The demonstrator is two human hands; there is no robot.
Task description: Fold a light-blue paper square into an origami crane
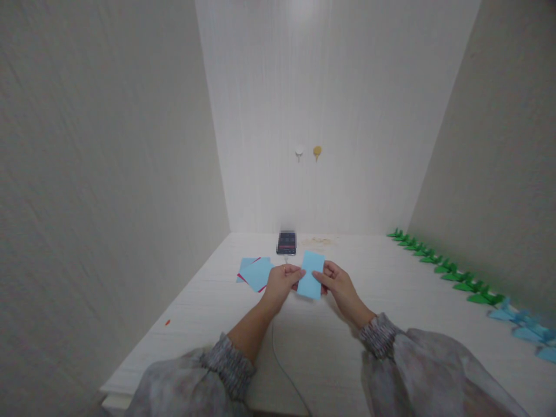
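A light-blue piece of paper [311, 284], a narrow upright rectangle that looks folded, is held just above the white table between my two hands. My left hand [281, 282] pinches its left edge, thumb on the front and fingers behind. On the opposite edge, my right hand [341, 285] grips it the same way, its thumb lying across the face of the paper. Beside my left hand lies a loose pile of light-blue paper sheets [257, 272], with red edges showing between them; my hand covers part of the pile.
A phone [286, 242] lies near the back wall, and a pale cable [284, 368] runs toward the front edge. Along the right wall stand a row of green folded-paper figures [447, 266] and several blue ones [527, 330]. An orange scrap [167, 322] is at left.
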